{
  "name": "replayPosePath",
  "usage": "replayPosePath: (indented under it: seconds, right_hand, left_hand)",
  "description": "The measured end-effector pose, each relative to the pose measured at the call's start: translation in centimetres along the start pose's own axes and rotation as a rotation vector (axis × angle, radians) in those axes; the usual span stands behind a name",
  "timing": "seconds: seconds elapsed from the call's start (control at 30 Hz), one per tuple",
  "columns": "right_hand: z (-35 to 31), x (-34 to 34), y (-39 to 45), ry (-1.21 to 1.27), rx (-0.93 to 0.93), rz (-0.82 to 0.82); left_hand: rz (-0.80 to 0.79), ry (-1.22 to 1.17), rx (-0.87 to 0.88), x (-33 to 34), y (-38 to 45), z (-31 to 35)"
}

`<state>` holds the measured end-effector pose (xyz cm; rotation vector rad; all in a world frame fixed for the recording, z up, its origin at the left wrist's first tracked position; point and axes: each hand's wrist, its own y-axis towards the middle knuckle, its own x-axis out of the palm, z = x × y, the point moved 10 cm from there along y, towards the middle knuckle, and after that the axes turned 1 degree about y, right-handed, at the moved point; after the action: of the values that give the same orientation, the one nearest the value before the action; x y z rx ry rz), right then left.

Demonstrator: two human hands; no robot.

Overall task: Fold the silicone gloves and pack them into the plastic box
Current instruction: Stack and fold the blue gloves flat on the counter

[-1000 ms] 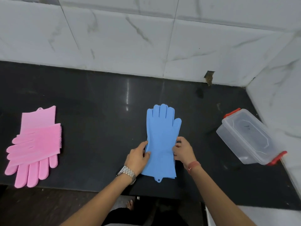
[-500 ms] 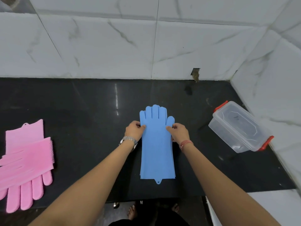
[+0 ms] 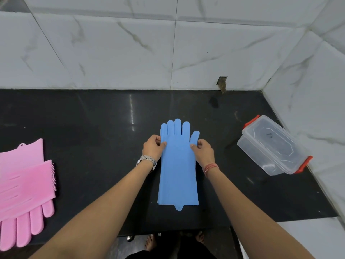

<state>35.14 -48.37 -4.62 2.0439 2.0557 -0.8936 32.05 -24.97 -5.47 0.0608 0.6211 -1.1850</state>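
**Both hands pinch the blue gloves at the palm**

Head view: We look down on a black countertop [image 3: 93,128] set against a white marbled tile wall [image 3: 130,53]. In the middle lie the blue silicone gloves [image 3: 178,174], stacked flat one on the other, fingers pointing away from us toward the wall and cuffs toward the near edge, where a small hanging tab sticks out. The lower edge shows more than one layer.

Our left hand [image 3: 152,149] grips the left edge of the stack just below the fingers, thumb and fingertips closed together on the silicone. Our right hand [image 3: 203,152] does the same on the right edge, near the base of the glove thumb, thumb and forefinger pinched on the material. A metal watch [image 3: 146,160] sits on the left wrist and a red thread band [image 3: 211,167] on the right.

To the right, well apart from the gloves, stands the clear plastic box [image 3: 272,146] with its lid on and red clips at both ends, turned at an angle near the side wall.

At the far left lie the pink silicone gloves [image 3: 24,184], one across the other, bristles showing along one edge and fingers pointing toward us.
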Motion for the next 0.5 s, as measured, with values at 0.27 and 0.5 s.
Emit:
replayPosePath:
  seconds: [0.27, 0.5]
  right_hand:
    - [1.7, -0.6, -1.2, 0.039, 0.043, 0.003]
    - [3.7, -1.4, -5.3, -0.098, -0.028, -0.005]
  left_hand:
    - [0.033, 0.087, 0.019, -0.6, -0.3, 0.5]
    - [-0.060, 0.265, 0.058, -0.7, -2.8, 0.2]
